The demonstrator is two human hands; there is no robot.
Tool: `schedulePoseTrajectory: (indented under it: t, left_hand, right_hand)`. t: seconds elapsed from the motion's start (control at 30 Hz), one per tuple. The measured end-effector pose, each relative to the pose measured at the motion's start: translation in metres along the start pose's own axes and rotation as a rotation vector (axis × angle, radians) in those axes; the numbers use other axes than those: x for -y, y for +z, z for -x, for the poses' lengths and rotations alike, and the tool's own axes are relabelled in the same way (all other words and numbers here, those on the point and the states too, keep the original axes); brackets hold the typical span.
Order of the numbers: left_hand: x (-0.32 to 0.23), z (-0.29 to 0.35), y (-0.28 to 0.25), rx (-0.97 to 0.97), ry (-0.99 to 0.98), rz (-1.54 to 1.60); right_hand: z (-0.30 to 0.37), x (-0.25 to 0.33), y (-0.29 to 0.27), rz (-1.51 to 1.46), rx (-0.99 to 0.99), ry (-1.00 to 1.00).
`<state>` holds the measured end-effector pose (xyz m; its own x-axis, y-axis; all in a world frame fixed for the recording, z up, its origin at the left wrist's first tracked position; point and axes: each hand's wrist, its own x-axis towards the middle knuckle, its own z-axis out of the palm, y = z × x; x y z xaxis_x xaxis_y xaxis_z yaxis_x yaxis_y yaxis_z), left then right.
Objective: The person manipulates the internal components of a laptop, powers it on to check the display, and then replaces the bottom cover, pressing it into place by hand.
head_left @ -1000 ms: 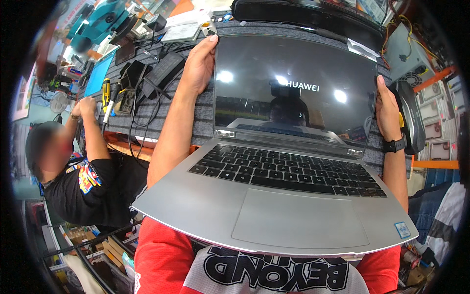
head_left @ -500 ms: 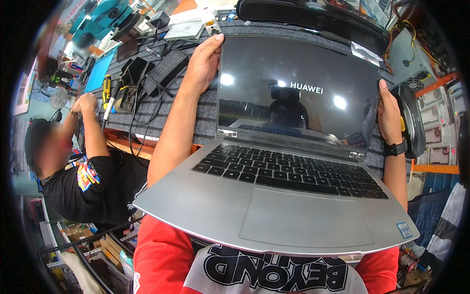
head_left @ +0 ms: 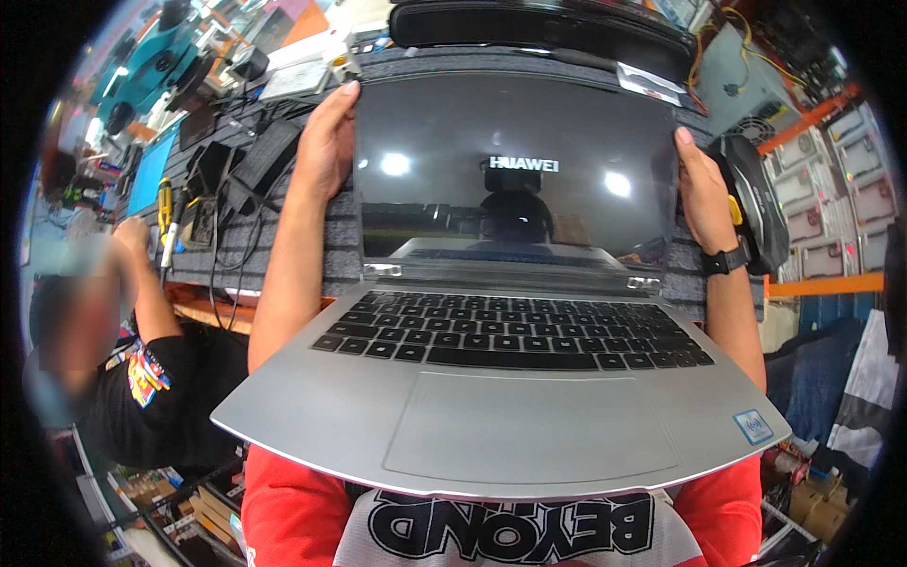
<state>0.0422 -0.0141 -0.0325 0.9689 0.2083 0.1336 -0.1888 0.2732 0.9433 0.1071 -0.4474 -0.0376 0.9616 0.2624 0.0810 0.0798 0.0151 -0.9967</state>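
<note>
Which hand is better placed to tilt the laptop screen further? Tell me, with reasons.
Likely the left hand. It wraps the upper corner of the laptop screen, fingers up to the top edge, giving more leverage. The right hand grips lower on the opposite side edge, better placed to steady it.

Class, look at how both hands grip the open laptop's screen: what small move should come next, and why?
Probably lower the base onto something firm. The left hand and right hand hold only the screen's side edges of the silver laptop, and its base juts out over the lap, so the hinge seems to carry the load.
</note>
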Motion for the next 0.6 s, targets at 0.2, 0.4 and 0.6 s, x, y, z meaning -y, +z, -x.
schedulePoseTrajectory:
  t: [0.2, 0.4, 0.6]
  left_hand:
    - [0.001, -0.002, -0.002, -0.003, -0.007, 0.006]
    - [0.005, -0.003, -0.010, 0.025, 0.010, 0.027]
    - [0.006, -0.005, -0.016, -0.020, 0.010, 0.006]
  right_hand:
    - [-0.003, -0.007, -0.010, 0.017, 0.050, 0.007]
    - [0.001, 0.003, -0.006, 0.029, 0.076, 0.013]
    - [-0.001, -0.001, -0.008, 0.050, 0.082, 0.002]
